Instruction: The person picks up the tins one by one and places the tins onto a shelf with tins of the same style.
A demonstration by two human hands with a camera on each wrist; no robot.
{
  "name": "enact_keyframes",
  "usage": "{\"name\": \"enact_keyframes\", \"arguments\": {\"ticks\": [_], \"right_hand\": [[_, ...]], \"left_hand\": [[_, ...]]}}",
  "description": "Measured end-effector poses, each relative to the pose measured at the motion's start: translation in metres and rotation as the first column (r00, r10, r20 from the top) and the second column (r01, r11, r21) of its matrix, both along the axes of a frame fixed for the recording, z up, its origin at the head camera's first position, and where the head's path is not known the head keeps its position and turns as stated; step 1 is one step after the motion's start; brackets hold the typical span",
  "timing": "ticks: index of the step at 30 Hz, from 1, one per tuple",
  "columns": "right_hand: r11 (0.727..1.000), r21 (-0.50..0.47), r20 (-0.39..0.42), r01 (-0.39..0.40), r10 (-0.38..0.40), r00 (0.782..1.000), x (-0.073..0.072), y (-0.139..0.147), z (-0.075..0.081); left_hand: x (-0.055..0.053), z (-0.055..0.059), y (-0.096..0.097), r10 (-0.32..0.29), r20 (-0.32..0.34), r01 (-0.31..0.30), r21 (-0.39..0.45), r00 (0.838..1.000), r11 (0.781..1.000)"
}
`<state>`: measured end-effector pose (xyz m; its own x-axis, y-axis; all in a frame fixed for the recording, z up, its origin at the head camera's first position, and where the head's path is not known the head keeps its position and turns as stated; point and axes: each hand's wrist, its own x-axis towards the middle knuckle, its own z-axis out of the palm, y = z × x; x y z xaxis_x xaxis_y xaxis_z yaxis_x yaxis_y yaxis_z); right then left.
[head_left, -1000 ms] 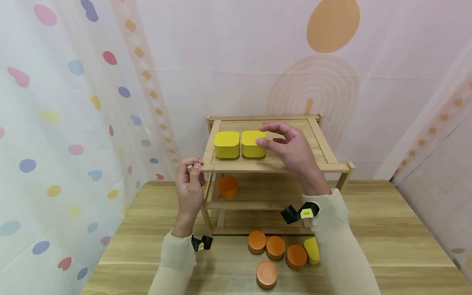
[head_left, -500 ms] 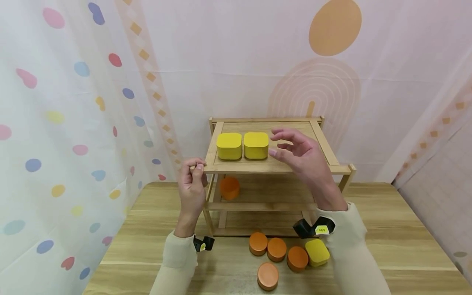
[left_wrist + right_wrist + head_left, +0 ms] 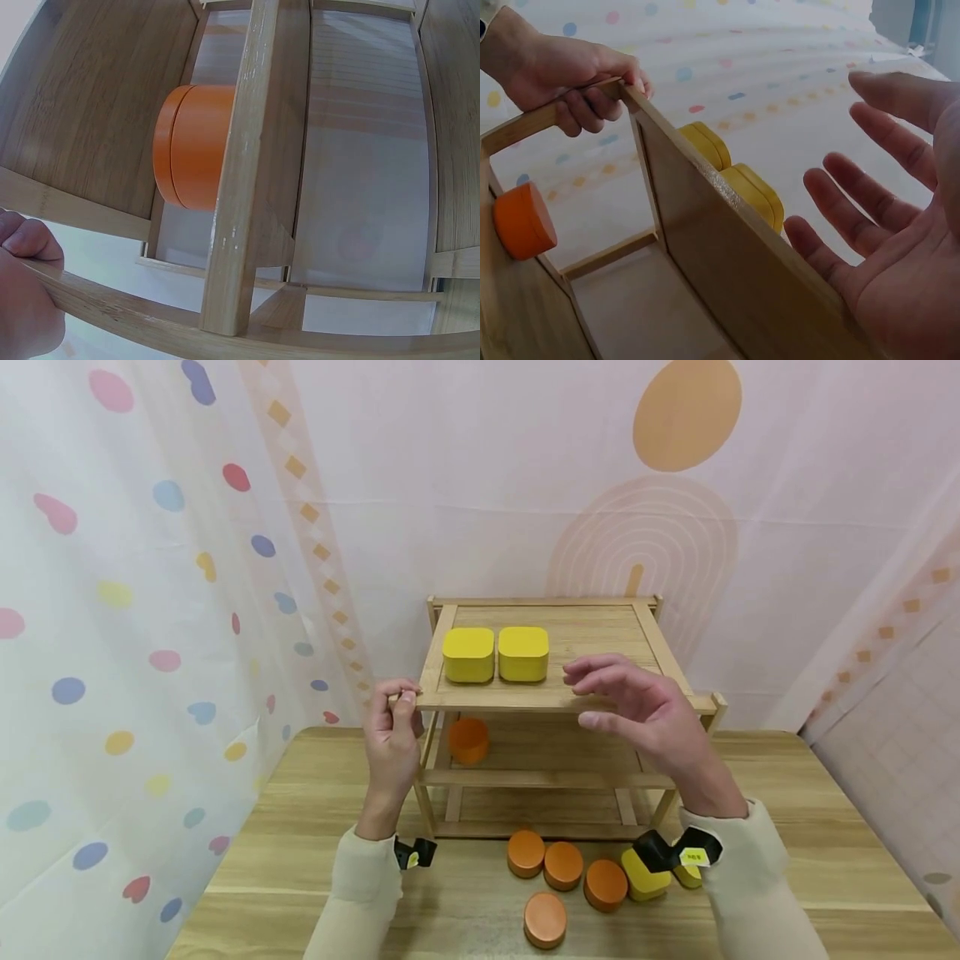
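Two yellow tins with rounded square lids, the left one point(image 3: 468, 656) and the right one point(image 3: 523, 654), stand side by side on the top board of a wooden shelf rack point(image 3: 495, 700). My left hand point(image 3: 392, 727) grips the rack's front left corner, its fingers curled round the frame in the right wrist view. Over the front edge of the top board, right of the tins, hangs my right hand point(image 3: 652, 714). Its fingers are spread and hold nothing. A round orange tin point(image 3: 196, 147) sits at the left of the middle shelf.
On the table point(image 3: 300, 860) before the rack stand several round orange tins point(image 3: 545, 920) and two yellow tins point(image 3: 645, 875), one partly hidden by the right wrist camera point(image 3: 678, 850). A patterned curtain point(image 3: 480, 485) hangs behind the rack.
My right hand has let go of the right yellow tin and drawn back to the right and toward me. The left hand stays at the rack's corner.
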<state>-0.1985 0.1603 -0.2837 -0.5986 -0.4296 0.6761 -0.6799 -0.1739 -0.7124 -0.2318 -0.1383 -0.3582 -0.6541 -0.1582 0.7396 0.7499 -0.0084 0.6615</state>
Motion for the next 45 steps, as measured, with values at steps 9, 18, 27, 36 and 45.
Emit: {"name": "enact_keyframes", "arguments": {"ticks": [9, 18, 27, 36, 45], "right_hand": [[0.985, -0.049, -0.105, -0.168, 0.162, 0.981, 0.003, 0.01, -0.008], [0.967, -0.054, -0.155, -0.25, 0.239, 0.959, 0.005, 0.017, -0.013], [0.962, -0.014, -0.15, -0.274, 0.269, 0.951, 0.01, 0.029, -0.021], [0.957, 0.048, -0.123, -0.286, 0.29, 0.949, 0.016, 0.052, -0.04], [0.941, 0.102, -0.064, -0.322, 0.33, 0.942, 0.018, 0.088, -0.065]], "left_hand": [[0.0, 0.0, 0.0, -0.008, -0.005, 0.008, 0.008, 1.0, 1.0], [0.001, 0.0, -0.001, 0.002, 0.003, -0.002, 0.0, 1.0, 1.0], [0.002, 0.0, -0.001, 0.01, 0.008, -0.01, -0.005, 1.0, 1.0], [0.001, 0.0, 0.0, 0.0, 0.002, 0.0, 0.001, 1.0, 1.0], [0.002, 0.0, -0.001, 0.011, 0.017, -0.011, -0.004, 1.0, 1.0]]}}
